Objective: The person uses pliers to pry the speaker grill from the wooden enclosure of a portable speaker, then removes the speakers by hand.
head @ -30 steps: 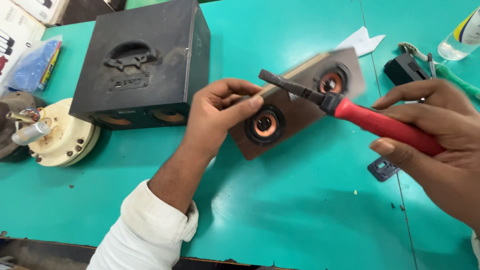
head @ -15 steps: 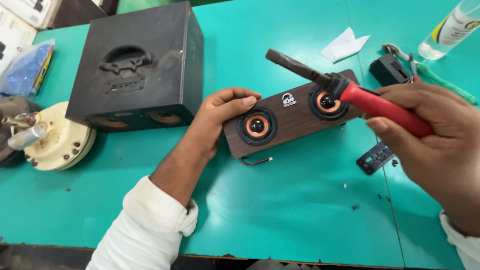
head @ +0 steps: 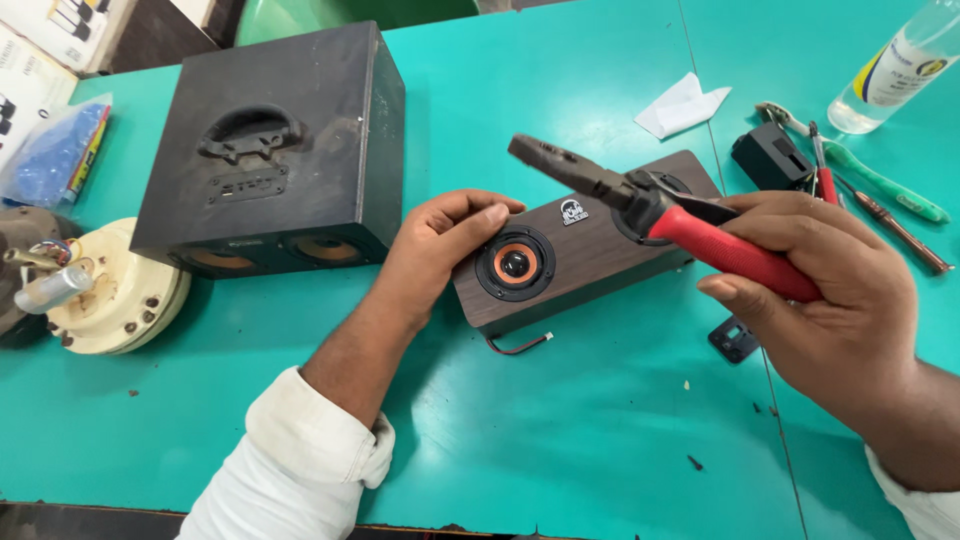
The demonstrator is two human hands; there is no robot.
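Hands are busy over a green table (head: 560, 440). Between them lies a small brown speaker box (head: 585, 250), long and made to look like wood, with two round orange cones facing up. The left hand (head: 445, 240) holds the left end of the speaker box, with fingers curled over its top edge and the thumb near the left cone. The right hand (head: 830, 290) is closed tight around the red handles of a pair of pliers (head: 650, 205). The dark tip of the pliers points up and to the left, over the right part of the speaker box. A thin red wire (head: 520, 346) sticks out from under the box, near its front. To the left of the left hand sits a big black speaker box (head: 270, 150). Behind the right hand lie a small black block (head: 770, 155), a green tool (head: 885, 185) and a clear bottle (head: 895, 65). A folded white paper (head: 680, 105) lies behind the small speaker.
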